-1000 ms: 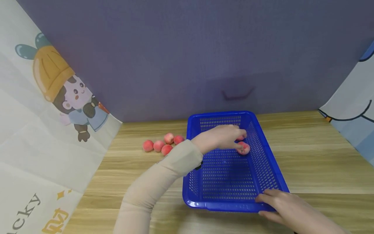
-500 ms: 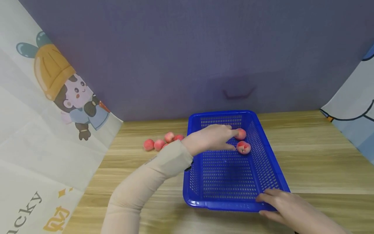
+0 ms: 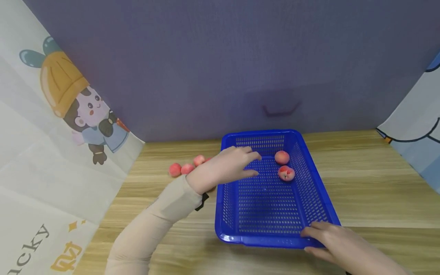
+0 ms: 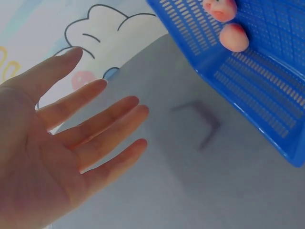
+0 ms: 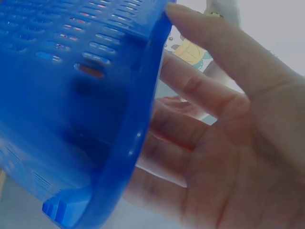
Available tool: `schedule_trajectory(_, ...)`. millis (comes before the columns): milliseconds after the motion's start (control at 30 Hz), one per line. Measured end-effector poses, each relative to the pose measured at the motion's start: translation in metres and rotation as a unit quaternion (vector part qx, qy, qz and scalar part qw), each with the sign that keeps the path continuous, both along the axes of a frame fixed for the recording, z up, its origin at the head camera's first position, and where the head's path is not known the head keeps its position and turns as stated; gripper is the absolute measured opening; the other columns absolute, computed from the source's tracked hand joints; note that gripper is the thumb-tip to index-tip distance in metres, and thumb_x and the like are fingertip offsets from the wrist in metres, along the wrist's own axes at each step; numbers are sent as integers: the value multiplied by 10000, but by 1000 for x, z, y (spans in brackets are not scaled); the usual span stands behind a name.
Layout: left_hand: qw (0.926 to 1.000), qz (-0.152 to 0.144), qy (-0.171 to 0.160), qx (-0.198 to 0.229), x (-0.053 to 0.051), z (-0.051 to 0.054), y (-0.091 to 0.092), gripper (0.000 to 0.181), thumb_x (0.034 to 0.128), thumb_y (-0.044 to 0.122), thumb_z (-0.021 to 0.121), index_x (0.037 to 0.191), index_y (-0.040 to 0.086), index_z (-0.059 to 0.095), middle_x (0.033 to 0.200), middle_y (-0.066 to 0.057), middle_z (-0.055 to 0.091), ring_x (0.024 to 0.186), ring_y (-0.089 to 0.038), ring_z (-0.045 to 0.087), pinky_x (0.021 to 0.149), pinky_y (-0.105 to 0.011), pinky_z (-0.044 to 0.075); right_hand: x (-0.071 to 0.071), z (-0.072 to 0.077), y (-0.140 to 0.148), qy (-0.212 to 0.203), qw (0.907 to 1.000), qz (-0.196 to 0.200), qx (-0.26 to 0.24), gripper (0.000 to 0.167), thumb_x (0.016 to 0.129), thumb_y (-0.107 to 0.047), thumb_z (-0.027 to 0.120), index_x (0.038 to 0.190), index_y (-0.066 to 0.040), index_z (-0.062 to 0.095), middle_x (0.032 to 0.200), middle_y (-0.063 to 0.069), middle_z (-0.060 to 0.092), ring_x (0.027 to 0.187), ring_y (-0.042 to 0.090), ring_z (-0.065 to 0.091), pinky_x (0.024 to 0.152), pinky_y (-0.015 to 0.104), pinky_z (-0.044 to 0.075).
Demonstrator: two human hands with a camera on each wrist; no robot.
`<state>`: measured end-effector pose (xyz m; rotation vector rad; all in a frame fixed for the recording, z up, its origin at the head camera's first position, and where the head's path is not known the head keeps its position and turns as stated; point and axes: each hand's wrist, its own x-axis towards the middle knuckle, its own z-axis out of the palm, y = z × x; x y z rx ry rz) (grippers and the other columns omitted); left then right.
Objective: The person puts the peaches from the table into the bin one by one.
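Note:
Over the left part of the blue basket (image 3: 268, 242) is my left hand (image 3: 228, 164), its fingers apart and holding nothing. The left wrist view shows the same hand (image 4: 71, 138) with palm and spread fingers clear of the basket (image 4: 242, 107). Two peaches lie inside near the right wall: a whole-looking one (image 3: 282, 157) and, just nearer, one with a creased top (image 3: 286, 173). My right hand (image 3: 331, 241) grips the rim at the near right corner. In the right wrist view, that hand (image 5: 228, 119) has thumb and fingers around the basket edge (image 5: 136, 138).
Several peaches (image 3: 175, 170) lie on the wooden table (image 3: 144, 202) left of the basket, some hidden by my left forearm. A grey-purple panel (image 3: 192, 76) stands behind; a white sheet with a cartoon figure (image 3: 93, 110) is at the left.
My left hand has drawn away from the two peaches, moving left with its fingers opened. Both peaches stay in the basket. My right hand keeps its hold on the rim.

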<state>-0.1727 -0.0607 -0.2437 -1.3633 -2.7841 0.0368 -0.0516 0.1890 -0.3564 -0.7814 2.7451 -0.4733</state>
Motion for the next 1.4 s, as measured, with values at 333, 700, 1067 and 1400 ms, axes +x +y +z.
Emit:
schedule_trajectory(333, 9900, -91, 743, 1195, 4, -20, -29, 254, 831, 268, 598, 1040, 124, 621, 939, -10, 604, 843, -153, 574, 735, -302, 460, 1, -2, 1, 307, 9995, 72, -6, 367, 803, -437, 565, 973, -120, 637, 946, 87, 619, 843, 316, 595, 642, 473, 486)
schedule_trajectory(700, 9604, -216, 1623, 2254, 1, -53, -57, 206, 776, 144, 653, 960, 52, 643, 888, -53, 619, 797, -173, 599, 713, -284, 487, 1, -1, 0, 190, 9998, 24, -4, 348, 801, -424, 574, 980, -131, 632, 949, 91, 622, 842, 310, 592, 642, 473, 488)
schedule_trajectory(1067, 9399, 566, 1596, 2966, 2, -96, -90, 218, 726, 85, 669, 937, 37, 640, 912, -72, 621, 838, -215, 594, 726, -302, 483, 1, -1, -1, 240, 9997, 39, 25, 336, 796, -412, 586, 968, -128, 636, 933, 76, 627, 835, 303, 595, 644, 473, 488)
schedule_trajectory(1400, 9445, 1124, 1308, 2796, -4, -125, -101, 226, 736, 69, 671, 958, 44, 633, 937, -85, 598, 867, -232, 576, 735, -355, 477, 1, -1, 0, 217, 9998, 5, 17, 329, 792, -394, 598, 967, -118, 638, 934, 85, 626, 834, 309, 595, 636, 477, 488)
